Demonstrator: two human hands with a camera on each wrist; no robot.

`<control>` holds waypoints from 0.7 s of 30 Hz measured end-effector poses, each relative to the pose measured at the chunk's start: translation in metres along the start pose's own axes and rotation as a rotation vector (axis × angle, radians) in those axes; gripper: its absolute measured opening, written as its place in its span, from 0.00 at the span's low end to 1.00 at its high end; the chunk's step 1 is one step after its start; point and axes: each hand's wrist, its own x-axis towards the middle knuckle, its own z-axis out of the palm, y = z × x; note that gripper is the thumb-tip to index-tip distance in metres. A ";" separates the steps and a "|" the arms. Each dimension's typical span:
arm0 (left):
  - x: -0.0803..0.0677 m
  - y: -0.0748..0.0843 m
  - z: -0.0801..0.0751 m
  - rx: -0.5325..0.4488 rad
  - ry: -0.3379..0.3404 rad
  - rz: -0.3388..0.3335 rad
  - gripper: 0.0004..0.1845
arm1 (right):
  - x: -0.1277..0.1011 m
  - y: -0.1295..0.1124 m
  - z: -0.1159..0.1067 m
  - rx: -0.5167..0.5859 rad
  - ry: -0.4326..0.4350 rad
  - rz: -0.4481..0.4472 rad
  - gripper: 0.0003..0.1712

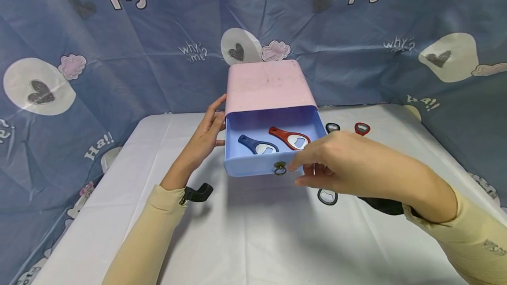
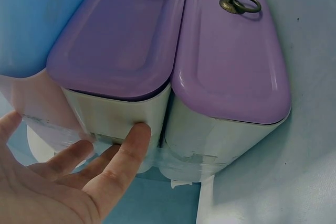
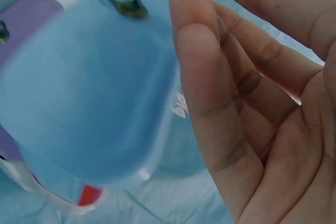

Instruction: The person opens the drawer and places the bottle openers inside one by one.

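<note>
A small pink cabinet stands on the table with its light-blue drawer pulled out. In the drawer lie a dark blue bottle opener and a red one. My left hand touches the cabinet's left side with spread, nearly straight fingers. In the left wrist view, two purple drawer fronts with ring pulls appear beyond that hand. My right hand is at the drawer front, just right of its brass ring pull. Its fingers are loosely bent, thumb apart, and the right wrist view shows nothing between them.
Right of the drawer, a black-rimmed opener and a red one lie on the white-covered table. Another black-rimmed opener is below my right hand. A patterned blue cloth hangs behind the cabinet.
</note>
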 end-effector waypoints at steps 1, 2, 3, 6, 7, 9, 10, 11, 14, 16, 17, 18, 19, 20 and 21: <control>0.000 0.000 0.000 -0.001 0.001 0.000 0.29 | -0.002 -0.001 0.005 -0.003 0.005 0.001 0.10; 0.000 0.000 0.000 -0.002 0.000 0.001 0.29 | -0.004 -0.002 0.010 -0.013 0.014 0.006 0.12; 0.000 0.000 0.000 0.000 0.000 0.001 0.29 | -0.006 -0.003 0.015 -0.027 0.029 0.008 0.14; 0.000 -0.001 0.000 0.003 0.002 -0.001 0.29 | -0.011 -0.004 0.032 -0.088 0.074 0.030 0.20; 0.000 -0.001 0.000 0.003 0.003 0.000 0.29 | -0.012 -0.005 0.038 -0.113 0.091 0.038 0.21; 0.000 -0.001 -0.001 0.007 0.005 -0.004 0.29 | -0.014 -0.007 0.048 -0.162 0.136 0.050 0.24; 0.000 -0.001 -0.001 0.008 0.007 -0.006 0.29 | -0.015 -0.007 0.054 -0.187 0.162 0.057 0.25; 0.000 -0.001 -0.001 0.009 0.009 -0.007 0.29 | -0.015 -0.008 0.059 -0.210 0.193 0.062 0.26; 0.000 0.000 -0.001 0.015 0.011 -0.009 0.29 | -0.017 -0.010 0.071 -0.263 0.287 0.070 0.27; 0.000 0.000 0.000 0.015 0.011 -0.009 0.28 | -0.017 -0.010 0.077 -0.284 0.330 0.069 0.27; 0.000 0.000 0.000 0.014 0.010 -0.010 0.28 | -0.018 -0.011 0.079 -0.295 0.344 0.067 0.27; 0.000 0.000 0.000 0.013 0.009 -0.011 0.28 | -0.018 -0.010 0.081 -0.304 0.352 0.066 0.27; 0.000 0.001 0.000 0.013 0.008 -0.010 0.28 | -0.018 -0.010 0.083 -0.316 0.359 0.066 0.27; 0.000 0.001 0.000 0.011 0.007 -0.011 0.28 | -0.019 -0.010 0.085 -0.321 0.359 0.069 0.26; 0.000 0.001 0.000 0.009 0.006 -0.009 0.29 | -0.019 -0.009 0.087 -0.322 0.355 0.075 0.26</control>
